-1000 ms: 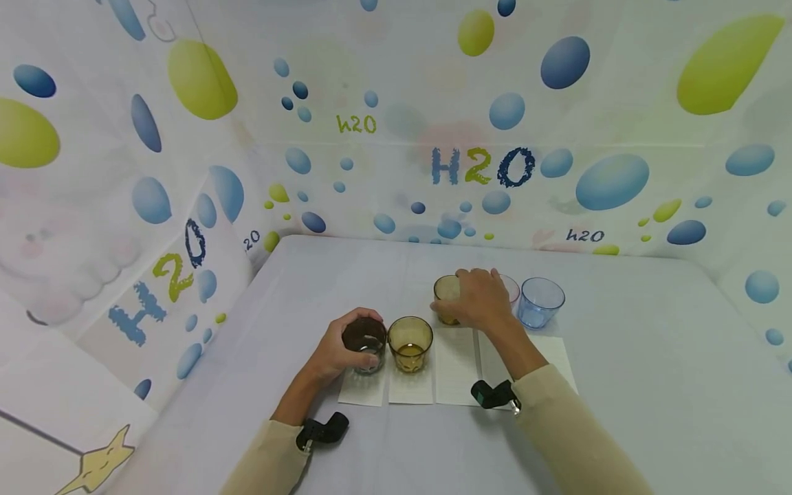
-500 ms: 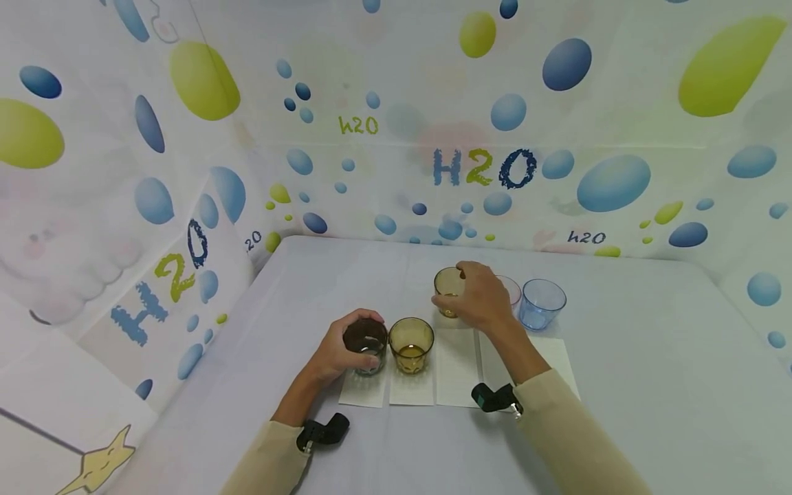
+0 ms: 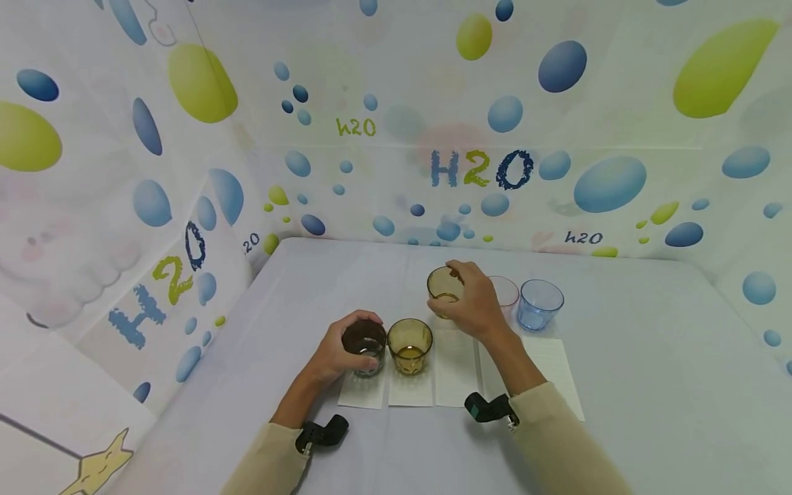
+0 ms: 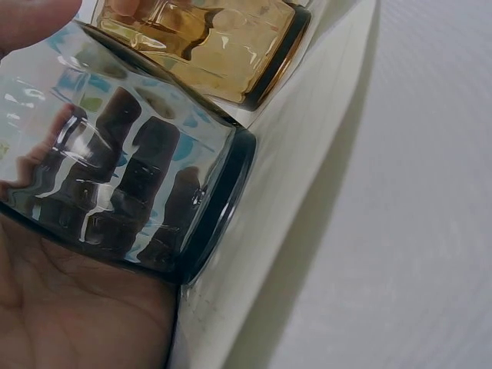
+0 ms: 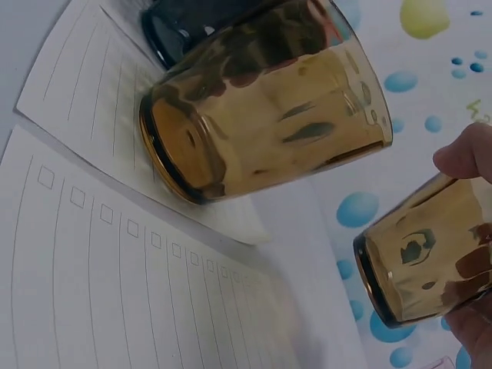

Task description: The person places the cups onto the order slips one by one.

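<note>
My left hand grips a smoky grey glass tumbler, thumb on its near side; the tumbler stands upright on a lined paper sheet. Right beside it, an amber tumbler stands on its own sheet, untouched. Farther back, my right hand holds a second amber tumbler between thumb and fingers. In the right wrist view, this held tumbler appears off to the right of the standing amber one. The left wrist view has the grey tumbler against the palm.
Just right of my right hand are a pale pink-rimmed tumbler, partly hidden, and a blue tumbler. Lined paper sheets lie side by side on the white-covered table. A patterned backdrop rises behind.
My right hand has raised the amber tumbler slightly and shifted it a little left, showing more of the pink-rimmed tumbler. The left hand and grey tumbler have stayed put.
</note>
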`<state>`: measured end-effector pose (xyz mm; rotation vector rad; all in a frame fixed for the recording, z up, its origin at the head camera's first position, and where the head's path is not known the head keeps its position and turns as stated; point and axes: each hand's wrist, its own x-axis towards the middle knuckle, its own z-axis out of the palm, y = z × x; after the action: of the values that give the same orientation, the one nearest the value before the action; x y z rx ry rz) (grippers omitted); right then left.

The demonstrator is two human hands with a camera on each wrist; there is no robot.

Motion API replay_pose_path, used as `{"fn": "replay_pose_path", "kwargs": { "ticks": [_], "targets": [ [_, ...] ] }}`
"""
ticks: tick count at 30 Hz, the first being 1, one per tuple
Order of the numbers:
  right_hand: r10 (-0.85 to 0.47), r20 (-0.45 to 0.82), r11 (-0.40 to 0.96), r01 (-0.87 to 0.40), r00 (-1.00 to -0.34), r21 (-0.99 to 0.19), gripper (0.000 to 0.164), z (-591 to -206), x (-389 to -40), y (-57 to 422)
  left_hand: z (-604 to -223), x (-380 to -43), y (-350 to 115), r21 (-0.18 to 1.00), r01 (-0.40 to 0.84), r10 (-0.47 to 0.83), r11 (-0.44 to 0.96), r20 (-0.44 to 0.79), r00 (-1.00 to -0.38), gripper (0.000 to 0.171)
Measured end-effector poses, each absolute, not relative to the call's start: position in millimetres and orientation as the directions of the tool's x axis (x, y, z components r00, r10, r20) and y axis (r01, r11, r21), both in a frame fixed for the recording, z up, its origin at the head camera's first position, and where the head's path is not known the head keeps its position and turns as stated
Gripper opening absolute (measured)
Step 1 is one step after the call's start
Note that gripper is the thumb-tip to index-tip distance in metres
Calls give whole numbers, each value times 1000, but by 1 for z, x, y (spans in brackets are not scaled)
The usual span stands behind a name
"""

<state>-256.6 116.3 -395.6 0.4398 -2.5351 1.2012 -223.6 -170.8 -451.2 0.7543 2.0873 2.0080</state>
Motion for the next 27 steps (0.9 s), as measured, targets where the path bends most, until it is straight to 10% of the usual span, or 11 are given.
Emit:
{"fn": "replay_pose_path", "kwargs": {
  "ticks": [27],
  "targets": [
    [-64,390,356,-386,-919,-851,77,-404,-217,115,-449,-222,-170,964,262,454,-33,248,-856,62]
  ]
}}
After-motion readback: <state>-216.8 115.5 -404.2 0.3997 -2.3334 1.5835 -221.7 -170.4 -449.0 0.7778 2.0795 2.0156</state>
